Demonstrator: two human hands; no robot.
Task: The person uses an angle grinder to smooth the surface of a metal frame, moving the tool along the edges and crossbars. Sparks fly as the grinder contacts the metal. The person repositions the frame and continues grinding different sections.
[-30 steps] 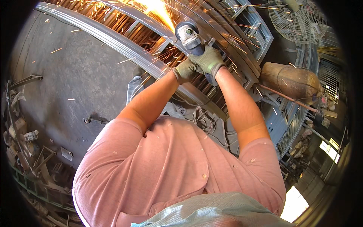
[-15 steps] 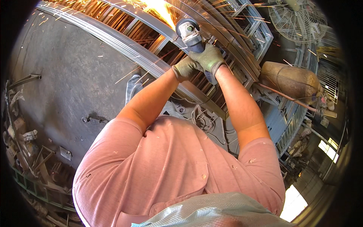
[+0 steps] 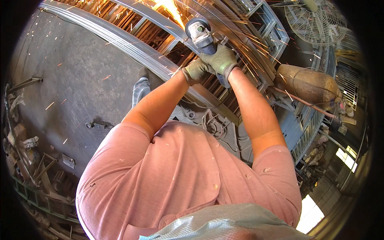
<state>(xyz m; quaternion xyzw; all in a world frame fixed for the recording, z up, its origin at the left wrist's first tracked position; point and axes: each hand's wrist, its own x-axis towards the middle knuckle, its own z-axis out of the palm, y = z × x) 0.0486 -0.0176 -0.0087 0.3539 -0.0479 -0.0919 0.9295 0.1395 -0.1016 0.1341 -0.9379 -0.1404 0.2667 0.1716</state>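
Head view: scuffed grey floor [image 3: 80, 64]; beside it, long metal bars [image 3: 120, 43], shiny and ridged. Rust-brown tank [image 3: 308, 84] at right, rounded, rough-skinned. Round wire fan [image 3: 314, 25] beyond it. Grinder [image 3: 202, 39], pale head, dark body, over the bars. Cloth-gloved right hand [image 3: 221, 61] wrapped round its body; gloved left hand [image 3: 196, 72] curled round it too, fingers partly hidden. Thin orange sparks [image 3: 172, 12] fly off.

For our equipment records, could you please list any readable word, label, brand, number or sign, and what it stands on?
None can be read.
Angle grinder: the round spot on its head is too small to make out.
Pink shirt: scattered small marks, too small to tell whether letters.
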